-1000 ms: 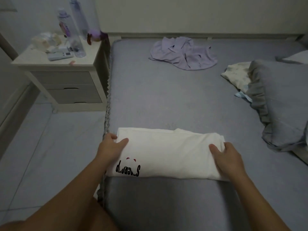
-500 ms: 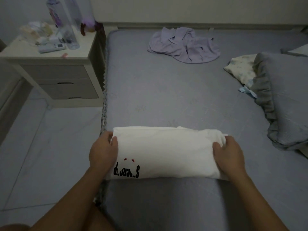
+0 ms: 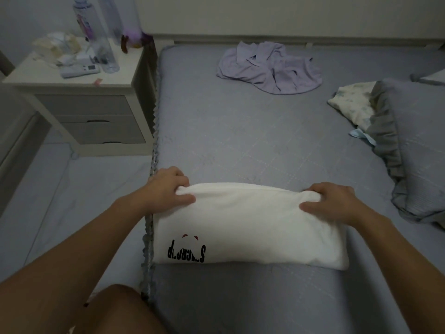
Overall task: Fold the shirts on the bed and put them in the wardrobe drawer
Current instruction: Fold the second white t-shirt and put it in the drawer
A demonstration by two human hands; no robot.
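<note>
Both hands moved to far edge (lifting it), left hand (image 3: pixel 168 189), right hand (image 3: pixel 334 201), one white shirt (image 3: pixel 252 227)

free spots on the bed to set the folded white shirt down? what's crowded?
Bare bed sheet lies between the white shirt and the crumpled purple shirt, and along the near edge below the white shirt. Crowded: the right side, with pillows, and the cluttered nightstand.
</note>
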